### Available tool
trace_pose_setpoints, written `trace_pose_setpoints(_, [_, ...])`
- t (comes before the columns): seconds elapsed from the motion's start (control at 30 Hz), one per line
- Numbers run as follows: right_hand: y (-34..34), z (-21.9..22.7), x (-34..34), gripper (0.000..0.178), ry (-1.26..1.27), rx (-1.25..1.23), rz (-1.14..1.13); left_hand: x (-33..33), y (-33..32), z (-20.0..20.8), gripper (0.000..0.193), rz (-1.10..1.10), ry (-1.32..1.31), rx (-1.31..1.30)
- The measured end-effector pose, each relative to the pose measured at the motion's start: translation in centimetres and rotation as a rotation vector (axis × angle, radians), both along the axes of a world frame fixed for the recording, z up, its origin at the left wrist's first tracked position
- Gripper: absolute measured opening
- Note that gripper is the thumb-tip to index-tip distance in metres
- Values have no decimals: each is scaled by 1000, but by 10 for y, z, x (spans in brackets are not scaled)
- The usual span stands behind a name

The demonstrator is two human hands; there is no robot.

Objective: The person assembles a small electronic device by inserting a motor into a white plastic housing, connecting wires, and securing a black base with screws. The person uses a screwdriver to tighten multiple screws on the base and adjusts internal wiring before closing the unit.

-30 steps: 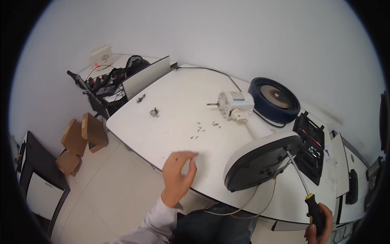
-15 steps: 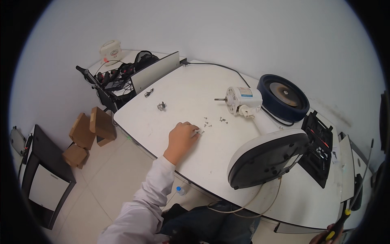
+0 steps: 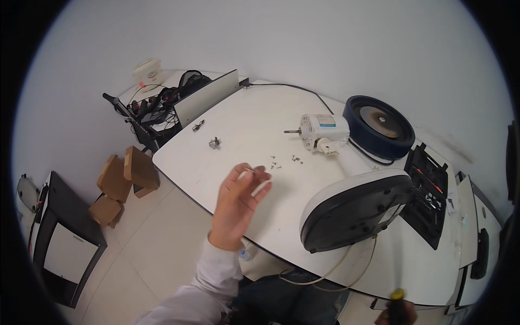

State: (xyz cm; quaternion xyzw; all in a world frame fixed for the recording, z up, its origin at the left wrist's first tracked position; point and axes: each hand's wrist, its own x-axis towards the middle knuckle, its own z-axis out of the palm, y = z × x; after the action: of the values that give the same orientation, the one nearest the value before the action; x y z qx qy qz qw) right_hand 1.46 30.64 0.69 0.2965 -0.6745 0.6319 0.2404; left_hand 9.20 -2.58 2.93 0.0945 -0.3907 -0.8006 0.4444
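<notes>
My left hand [image 3: 235, 203] is raised above the table's near edge, palm turned up. Between its curled fingertips sits a small metal screw [image 3: 251, 170]. At the lower right, my right hand [image 3: 403, 314] grips a screwdriver [image 3: 398, 303] by its black and yellow handle; its shaft is hardly visible. Several loose screws [image 3: 295, 158] lie on the table just beyond my left hand. To their right, a white fan motor [image 3: 325, 130] with a bare shaft is joined to its stand, which lies on its side with the black underside of the oval base [image 3: 352, 216] facing me.
A round dark-blue part [image 3: 379, 127] stands behind the motor. An open black tool case [image 3: 425, 200] lies at the right. Small metal parts [image 3: 215, 143] rest on the table's left. A cable [image 3: 325, 283] hangs over the front edge. Cardboard boxes [image 3: 116, 179] stand on the floor.
My left hand has lifted off the tabletop and turned palm up, with a screw now in its fingertips. My right hand has moved left with the screwdriver.
</notes>
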Motion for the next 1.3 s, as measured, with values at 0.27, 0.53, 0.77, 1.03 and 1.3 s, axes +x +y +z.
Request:
trace_pose_setpoints(0.27, [-27,23,8,46,52,234,356,-2,57,22,14,-360,272,215])
trace_pose_setpoints(0.53, [-29,25,10,47,15,330,319,0,55,15,13,-458,355,130])
trace_pose_setpoints(0.77, [-30,23,5,41,170,343,337,0,58,18,13,-352,259,131])
trace_pose_setpoints(1.03, [-29,16,6,38,289,366,290,-2,64,20,12,-314,267,194])
trace_pose_setpoints(1.3, [-27,12,6,29,345,362,263,-5,70,17,12,-309,284,228])
